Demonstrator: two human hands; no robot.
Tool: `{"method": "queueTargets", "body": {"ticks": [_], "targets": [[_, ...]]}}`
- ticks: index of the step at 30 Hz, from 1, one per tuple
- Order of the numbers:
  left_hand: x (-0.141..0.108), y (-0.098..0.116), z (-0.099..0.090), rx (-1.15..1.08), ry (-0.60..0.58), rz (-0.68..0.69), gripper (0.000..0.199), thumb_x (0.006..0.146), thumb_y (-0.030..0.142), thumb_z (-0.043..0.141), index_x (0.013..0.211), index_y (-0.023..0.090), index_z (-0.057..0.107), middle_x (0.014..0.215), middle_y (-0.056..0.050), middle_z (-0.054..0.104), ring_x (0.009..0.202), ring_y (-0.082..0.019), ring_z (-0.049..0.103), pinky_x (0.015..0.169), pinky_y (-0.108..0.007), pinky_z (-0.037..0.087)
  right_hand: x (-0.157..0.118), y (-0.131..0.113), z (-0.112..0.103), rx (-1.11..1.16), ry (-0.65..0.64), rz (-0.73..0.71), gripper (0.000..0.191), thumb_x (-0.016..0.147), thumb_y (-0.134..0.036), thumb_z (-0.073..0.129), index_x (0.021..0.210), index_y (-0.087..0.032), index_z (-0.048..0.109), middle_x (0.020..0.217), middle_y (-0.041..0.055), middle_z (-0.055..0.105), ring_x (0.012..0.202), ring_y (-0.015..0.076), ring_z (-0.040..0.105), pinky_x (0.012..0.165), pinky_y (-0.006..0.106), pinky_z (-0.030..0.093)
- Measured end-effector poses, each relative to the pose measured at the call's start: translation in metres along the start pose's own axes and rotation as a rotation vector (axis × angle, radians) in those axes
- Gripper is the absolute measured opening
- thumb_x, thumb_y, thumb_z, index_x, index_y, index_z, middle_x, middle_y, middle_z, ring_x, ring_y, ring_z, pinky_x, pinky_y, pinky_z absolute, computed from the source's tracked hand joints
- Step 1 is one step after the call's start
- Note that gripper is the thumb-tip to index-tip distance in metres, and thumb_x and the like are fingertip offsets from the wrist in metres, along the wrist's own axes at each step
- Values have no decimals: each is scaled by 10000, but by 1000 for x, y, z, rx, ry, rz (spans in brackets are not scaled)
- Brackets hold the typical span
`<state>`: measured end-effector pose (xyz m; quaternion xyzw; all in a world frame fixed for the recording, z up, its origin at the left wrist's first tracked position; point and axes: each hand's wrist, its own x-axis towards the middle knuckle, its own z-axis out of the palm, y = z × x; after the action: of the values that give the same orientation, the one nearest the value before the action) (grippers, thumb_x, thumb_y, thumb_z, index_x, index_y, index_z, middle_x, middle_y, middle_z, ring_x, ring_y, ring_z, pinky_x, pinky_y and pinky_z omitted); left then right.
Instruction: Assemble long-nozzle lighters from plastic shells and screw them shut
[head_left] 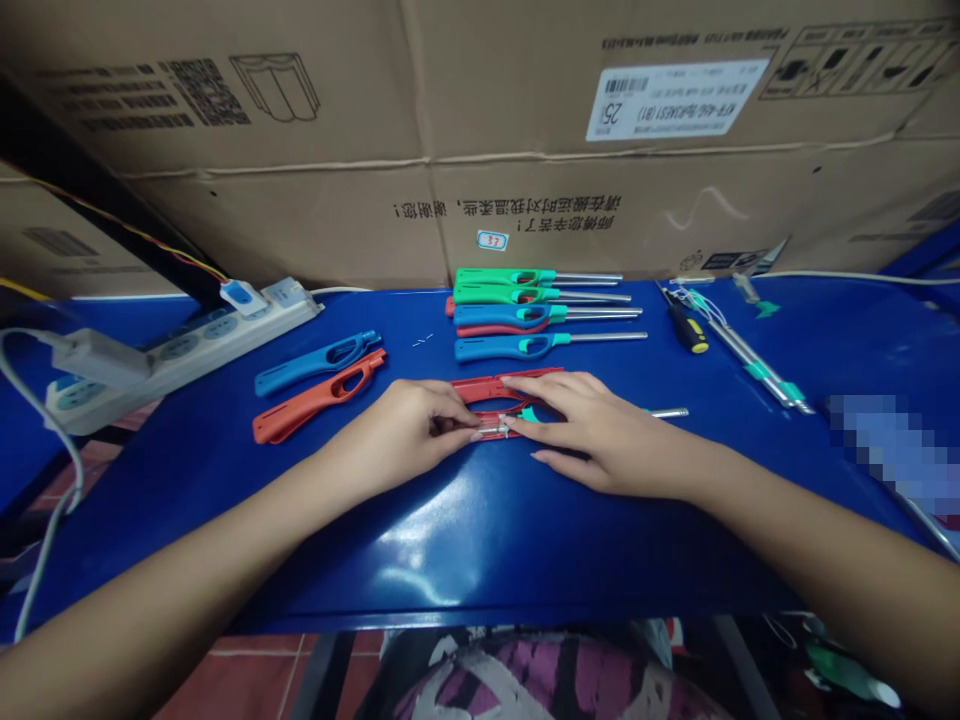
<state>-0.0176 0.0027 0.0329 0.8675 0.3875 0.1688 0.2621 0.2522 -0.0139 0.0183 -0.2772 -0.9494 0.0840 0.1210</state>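
Two red lighter shell halves lie one behind the other at mid-table. My left hand [420, 425] is closed, its thumb and fingertips pinched at the left end of the nearer shell half [489, 436]. A small metal part shows inside that half; the fingers hide the rest. My right hand [600, 430] comes from the right with its fingers spread over both halves. One fingertip rests on the farther shell half [480, 388], another holds down the nearer one. A teal trigger piece [529, 414] shows under the right fingers. A metal lighter tube [669, 413] sticks out past that hand.
Several long-neck lighters [502, 347] lie in a row behind. Blue [300, 366] and orange [307, 405] shells lie at left, near a power strip [180, 345]. At right are a screwdriver [686, 325] and metal tubes with wires [750, 355]. A cardboard box [315, 220] stands behind.
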Motion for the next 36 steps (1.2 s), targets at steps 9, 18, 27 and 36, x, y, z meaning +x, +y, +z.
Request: {"method": "queueTargets", "body": {"ticks": [9,18,27,36], "targets": [[-2,1,3,88,39,79,150,932,278,676,990,195,786,884,-55,716,779,-171,673,709,-280,531,-2,0,-5,18,27,32,392,969,-289,580,1358,-250,619,1557,158,430,1392,337,424,1098,567,374],[-6,9,13,231,61,258,235,981,270,588,1191,194,660,1165,-89,684,1082,-246,609,942,-401,519,0,7,-13,75,0,144,76,957,-249,578,1011,-208,612,1007,58,667,910,201,614,794,334,435],[-5,0,31,185,26,296,314,1039,208,455,1318,239,596,1294,-93,636,1212,-232,597,1031,-404,511,-2,5,-11,57,-57,169,105,1004,-245,499,976,-210,594,951,45,674,839,178,631,688,283,432],[-3,2,30,167,-5,283,337,1038,189,445,1342,232,585,1305,-106,626,1227,-242,579,1049,-428,500,-3,8,-10,48,-36,159,176,1033,-272,451,997,-196,606,959,57,679,849,187,639,708,292,445]]}}
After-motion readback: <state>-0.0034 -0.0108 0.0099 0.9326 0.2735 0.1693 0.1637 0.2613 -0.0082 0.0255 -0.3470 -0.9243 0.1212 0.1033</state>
